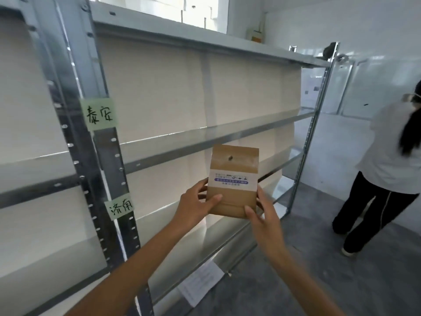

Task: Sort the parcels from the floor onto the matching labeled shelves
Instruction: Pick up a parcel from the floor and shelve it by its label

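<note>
Parcel (232, 181) first: a flat brown paper packet with a white printed band across its middle, held upright in the air in front of the metal shelving (205, 135), at about the height of the gap between the middle shelf board and the one below it. Both hands are clamped on its lower half. The left hand (196, 205) grips the bottom left side, thumb lying across the front face and the other fingers wrapped behind the edge. The right hand (262, 213) takes the bottom right corner, thumb pressed on the front near the lower edge, fingers tucked behind. The upper half of the packet stands free above both grips, with a small dark hole or mark near its top.

On the upright post at the left end of the shelving are two pale green notes with handwritten characters: the upper label (99, 114) sits level with the shelf space above the middle board, the lower label (120, 207) level with the space beneath it. A white sheet of paper (200, 282) hangs off the front of the lowest shelf. Well off to the right of the shelving, another person (382, 169) in a white top and dark trousers stands turned away on the grey floor (319, 270).
</note>
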